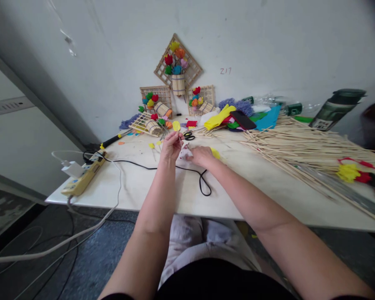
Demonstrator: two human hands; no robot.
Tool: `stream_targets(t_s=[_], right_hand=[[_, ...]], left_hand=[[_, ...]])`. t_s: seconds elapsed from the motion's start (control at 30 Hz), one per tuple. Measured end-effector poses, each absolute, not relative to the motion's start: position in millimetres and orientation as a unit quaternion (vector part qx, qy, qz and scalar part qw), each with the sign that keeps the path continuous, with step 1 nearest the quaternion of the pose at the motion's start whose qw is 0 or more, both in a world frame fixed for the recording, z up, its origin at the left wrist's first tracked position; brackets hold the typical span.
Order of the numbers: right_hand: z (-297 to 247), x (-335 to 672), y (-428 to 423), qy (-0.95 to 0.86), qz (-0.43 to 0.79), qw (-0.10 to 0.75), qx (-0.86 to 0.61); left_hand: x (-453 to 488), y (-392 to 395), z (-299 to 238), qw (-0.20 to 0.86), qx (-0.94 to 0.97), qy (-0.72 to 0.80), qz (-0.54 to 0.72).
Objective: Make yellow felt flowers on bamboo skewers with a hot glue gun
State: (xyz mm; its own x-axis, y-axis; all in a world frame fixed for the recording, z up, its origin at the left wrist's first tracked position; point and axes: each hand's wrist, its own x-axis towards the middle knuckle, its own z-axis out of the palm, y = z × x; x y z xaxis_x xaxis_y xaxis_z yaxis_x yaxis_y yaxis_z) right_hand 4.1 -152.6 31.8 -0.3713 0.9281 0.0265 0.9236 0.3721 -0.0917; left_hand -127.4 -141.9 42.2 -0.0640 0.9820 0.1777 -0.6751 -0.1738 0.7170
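My left hand (172,146) is closed in a pinch, with a yellow rounded petal-like piece (176,125) standing up above its fingertips. A thin stem seems to run down from the fingers, but its detail is too small to tell. Just to the right, my right hand (201,156) has its fingers curled down onto a small white cloth with reddish spots (185,153). Its fingertips are partly hidden. Scissors with black and yellow handles (189,136) lie right behind the hands. Small yellow pieces (151,146) lie left of my left hand, and yellow material (215,153) shows beyond the right.
Stick lattices with colourful flowers (178,62) lean on the wall. Many thin wooden sticks (306,146) cover the right side, near a dark bottle (337,109) and a phone (243,120). A black cable (143,167) crosses the table from a power strip (84,177).
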Motion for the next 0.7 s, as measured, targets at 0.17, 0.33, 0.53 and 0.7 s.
stream_targets(t_s=[0.17,0.33,0.53,0.7], right_hand=[[56,41,-143,-0.800,0.038,0.077,-0.594],[66,75,-136,-0.768,0.060,0.058,-0.635],[59,76,-132,-0.761,0.085,-0.012,-0.643],[50,79,-124,-0.759,0.092,-0.033,-0.644]], left_hand=[[-125,-143,43,0.606,0.329,0.227,0.688],[-120,-146,44,0.617,0.329,0.241,0.673],[-115,-144,39,0.624,0.350,0.246,0.654],[-113,-141,34,0.628,0.372,0.237,0.641]])
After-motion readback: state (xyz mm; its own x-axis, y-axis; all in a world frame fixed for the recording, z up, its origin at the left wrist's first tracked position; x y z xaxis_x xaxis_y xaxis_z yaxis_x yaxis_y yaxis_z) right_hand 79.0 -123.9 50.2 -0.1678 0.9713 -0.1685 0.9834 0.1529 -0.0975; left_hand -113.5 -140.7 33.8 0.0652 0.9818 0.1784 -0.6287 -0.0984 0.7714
